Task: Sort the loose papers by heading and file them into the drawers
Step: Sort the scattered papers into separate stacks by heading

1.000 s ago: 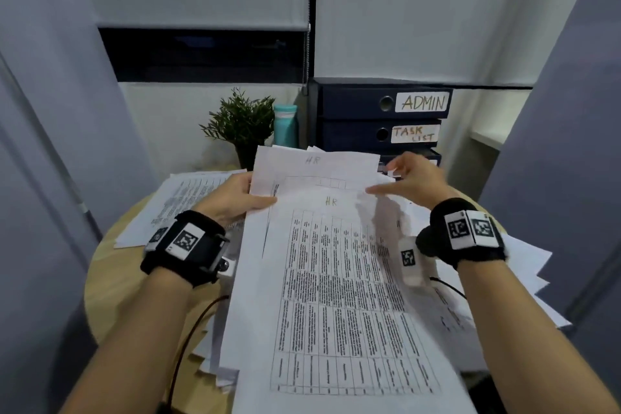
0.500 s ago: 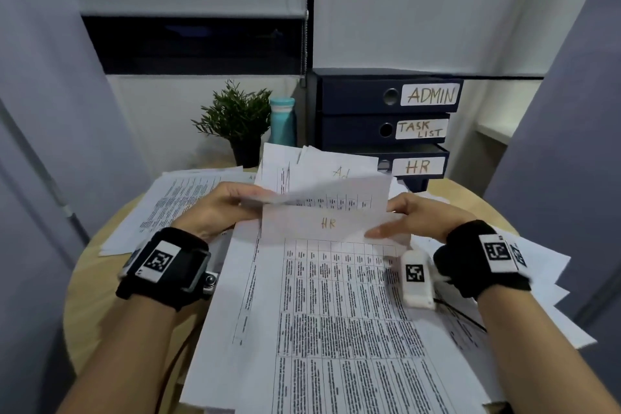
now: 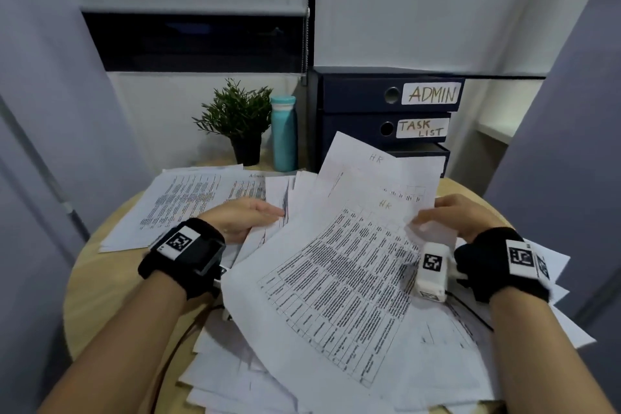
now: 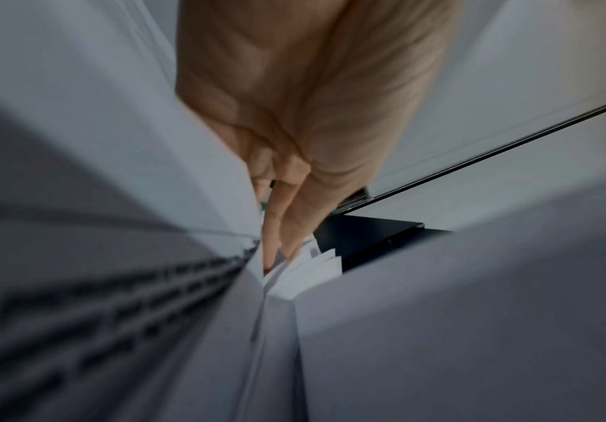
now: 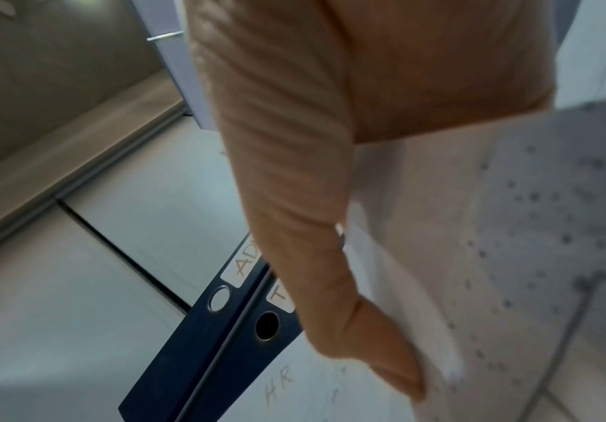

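The HR sheets (image 3: pixel 339 265), two printed tables each headed "HR" by hand, were lifted and swung toward the right over the heap of loose papers (image 3: pixel 255 376) that covered the round wooden table (image 3: pixel 87 282). The right hand (image 3: pixel 460 217) had them by their right edge, thumb curled over the top and fingers beneath, as the right wrist view bore out with the thumb lying along the paper and the pencilled "HR" beyond it. The left hand (image 3: pixel 240 217) lay with fingers nearly straight, its tips slid in among the edges of the sheets below; the left wrist view showed those fingertips (image 4: pixel 276 251) parting the layers, and whether they pinched any one sheet could not be told. The step in hand looked to be separating the HR pages from the rest. To do it well, the left hand would best hold the lower stack down flat while the right drew its sheets clear, so nothing stuck and came along; checking each heading before it joined the bundle would save re-sorting. Thin paper sags and fans, so squaring the edges against the table before filing seemed wise. Behind stood the dark blue drawer unit (image 3: pixel 356 101), its upper fronts marked ADMIN (image 3: pixel 432 94) and TASK LIST (image 3: pixel 421 128), the lowest drawer (image 3: pixel 423 155) mostly hidden by the raised pages. A separate pile headed "Admin" (image 3: pixel 188 202) lay at the left, near a small potted plant (image 3: pixel 240 118) and a teal bottle (image 3: pixel 284 133).
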### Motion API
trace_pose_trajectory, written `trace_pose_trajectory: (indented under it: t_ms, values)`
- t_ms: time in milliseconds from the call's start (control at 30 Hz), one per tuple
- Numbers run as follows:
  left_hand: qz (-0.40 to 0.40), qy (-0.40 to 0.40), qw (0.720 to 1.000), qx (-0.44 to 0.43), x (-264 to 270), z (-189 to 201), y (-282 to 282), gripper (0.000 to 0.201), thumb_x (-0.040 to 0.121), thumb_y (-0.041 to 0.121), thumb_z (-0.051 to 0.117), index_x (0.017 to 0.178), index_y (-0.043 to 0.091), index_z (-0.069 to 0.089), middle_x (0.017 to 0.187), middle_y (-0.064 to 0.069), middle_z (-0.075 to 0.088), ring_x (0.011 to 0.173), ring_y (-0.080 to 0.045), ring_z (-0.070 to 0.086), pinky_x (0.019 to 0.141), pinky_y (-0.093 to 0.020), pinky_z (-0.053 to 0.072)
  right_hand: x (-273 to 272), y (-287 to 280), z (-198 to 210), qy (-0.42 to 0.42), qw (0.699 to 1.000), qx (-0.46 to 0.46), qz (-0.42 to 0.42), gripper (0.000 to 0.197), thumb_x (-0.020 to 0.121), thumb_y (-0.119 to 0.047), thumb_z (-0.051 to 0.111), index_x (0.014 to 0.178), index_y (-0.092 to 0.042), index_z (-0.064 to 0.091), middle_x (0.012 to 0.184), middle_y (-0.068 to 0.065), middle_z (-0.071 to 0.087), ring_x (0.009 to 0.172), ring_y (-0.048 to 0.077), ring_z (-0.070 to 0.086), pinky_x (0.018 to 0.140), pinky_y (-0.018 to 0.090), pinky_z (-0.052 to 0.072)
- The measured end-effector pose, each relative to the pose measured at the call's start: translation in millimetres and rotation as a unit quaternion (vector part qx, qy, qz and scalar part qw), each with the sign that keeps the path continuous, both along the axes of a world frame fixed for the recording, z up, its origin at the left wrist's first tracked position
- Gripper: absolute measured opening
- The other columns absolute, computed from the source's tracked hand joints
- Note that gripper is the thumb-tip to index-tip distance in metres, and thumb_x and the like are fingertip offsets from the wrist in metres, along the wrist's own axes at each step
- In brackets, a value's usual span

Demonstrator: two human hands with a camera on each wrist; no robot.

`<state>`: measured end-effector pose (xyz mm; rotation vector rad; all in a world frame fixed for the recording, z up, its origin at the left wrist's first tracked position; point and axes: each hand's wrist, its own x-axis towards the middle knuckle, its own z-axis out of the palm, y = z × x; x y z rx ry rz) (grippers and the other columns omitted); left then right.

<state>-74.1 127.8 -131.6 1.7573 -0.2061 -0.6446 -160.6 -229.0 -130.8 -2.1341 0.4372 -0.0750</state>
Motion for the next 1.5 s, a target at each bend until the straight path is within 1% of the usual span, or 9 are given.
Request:
trace_pose_trajectory:
  t_ms: [300, 467, 667, 767, 867, 1033, 1267, 1433, 1500]
  values:
    - [0.001, 0.018, 0.998, -0.058, -1, 1, -2, 0.034, 0.095, 0.026, 0.055, 0.112, -0.002, 0.066, 0.106, -0.014, 0.072, 0.089, -0.020, 0.071, 0.079, -0.027, 0.058, -11, 24, 6, -0.131, 0.980, 0.120, 0.093, 0.022, 0.078, 0.002, 0.072, 0.097, -0.008, 0.074, 0.098, 0.007, 0.075, 0.086, 0.021, 0.072, 0.073, 0.022, 0.055]
    - [0.038, -0.098, 0.992, -0.070, -2, 0, -2, 0.028, 0.093, 0.014, 0.059, 0.101, -0.011, 0.067, 0.091, -0.014, 0.072, 0.075, -0.012, 0.069, 0.085, -0.026, 0.052, -17, 31, 13, -0.185, 0.968, 0.128, 0.112, 0.020, 0.077, 0.006, 0.071, 0.093, -0.005, 0.073, 0.096, 0.009, 0.075, 0.083, 0.020, 0.071, 0.071, 0.020, 0.054]
    - [0.112, -0.210, 0.965, -0.107, -6, 6, 3, 0.024, 0.091, 0.013, 0.062, 0.099, -0.009, 0.069, 0.093, -0.019, 0.072, 0.083, -0.021, 0.068, 0.083, -0.028, 0.053, -16, 22, 24, -0.265, 0.954, 0.096, 0.105, 0.063, 0.043, -0.050, 0.091, 0.082, -0.004, 0.075, 0.120, -0.006, 0.064, 0.116, 0.014, 0.059, 0.102, 0.035, 0.042]
    - [0.167, -0.170, 0.952, -0.191, -1, 10, 13, 0.021, 0.091, 0.011, 0.061, 0.100, -0.006, 0.068, 0.092, -0.012, 0.073, 0.075, -0.014, 0.070, 0.066, -0.021, 0.055, -18, 21, 46, -0.283, 0.951, 0.072, 0.101, 0.030, 0.056, -0.035, 0.085, 0.068, -0.011, 0.070, 0.096, -0.027, 0.064, 0.104, 0.006, 0.057, 0.097, 0.024, 0.039]
    - [0.181, -0.135, 0.941, -0.251, 1, 11, 23, 0.014, 0.091, 0.007, 0.058, 0.096, -0.004, 0.067, 0.085, -0.007, 0.074, 0.072, -0.012, 0.071, 0.062, -0.019, 0.057, -21, 29, 54, -0.317, 0.933, 0.130, 0.114, 0.011, 0.071, -0.018, 0.076, 0.079, -0.012, 0.070, 0.080, -0.022, 0.069, 0.085, 0.002, 0.064, 0.085, 0.019, 0.044]
    - [0.168, -0.142, 0.942, -0.254, -3, 8, 21, 0.010, 0.091, 0.000, 0.056, 0.090, -0.006, 0.063, 0.073, -0.001, 0.072, 0.061, -0.005, 0.068, 0.054, -0.014, 0.054, -16, 52, 22, -0.130, 0.973, 0.119, 0.150, 0.037, 0.069, -0.012, 0.084, 0.103, -0.015, 0.068, 0.100, 0.002, 0.075, 0.090, 0.013, 0.072, 0.087, 0.026, 0.056]
    - [0.161, -0.105, 0.945, -0.263, 10, -5, 29, 0.033, 0.093, -0.009, 0.040, 0.084, 0.008, 0.066, 0.073, 0.005, 0.073, 0.062, -0.006, 0.067, 0.057, -0.016, 0.054, -30, 82, 37, -0.013, 0.973, 0.029, 0.228, 0.014, 0.075, -0.026, 0.081, 0.075, -0.037, 0.073, 0.083, -0.022, 0.073, 0.083, -0.007, 0.066, 0.086, 0.017, 0.045]
    - [0.103, -0.006, 0.968, -0.227, 12, -7, 21, 0.035, 0.099, -0.003, 0.027, 0.115, 0.002, 0.058, 0.103, -0.017, 0.070, 0.079, -0.020, 0.072, 0.064, -0.027, 0.059, -28, 86, 31, -0.047, 0.973, 0.086, 0.208, 0.009, 0.079, -0.014, 0.077, 0.083, -0.018, 0.070, 0.080, -0.016, 0.071, 0.072, -0.014, 0.064, 0.076, 0.004, 0.044]
    - [0.107, 0.002, 0.971, -0.212, 12, -7, 21, 0.036, 0.100, -0.002, 0.026, 0.119, 0.001, 0.056, 0.113, -0.020, 0.065, 0.085, -0.022, 0.071, 0.068, -0.027, 0.059, -25, 92, 25, -0.043, 0.967, 0.088, 0.234, 0.014, 0.081, -0.010, 0.075, 0.095, -0.009, 0.073, 0.097, -0.001, 0.075, 0.091, -0.001, 0.069, 0.087, 0.007, 0.046]
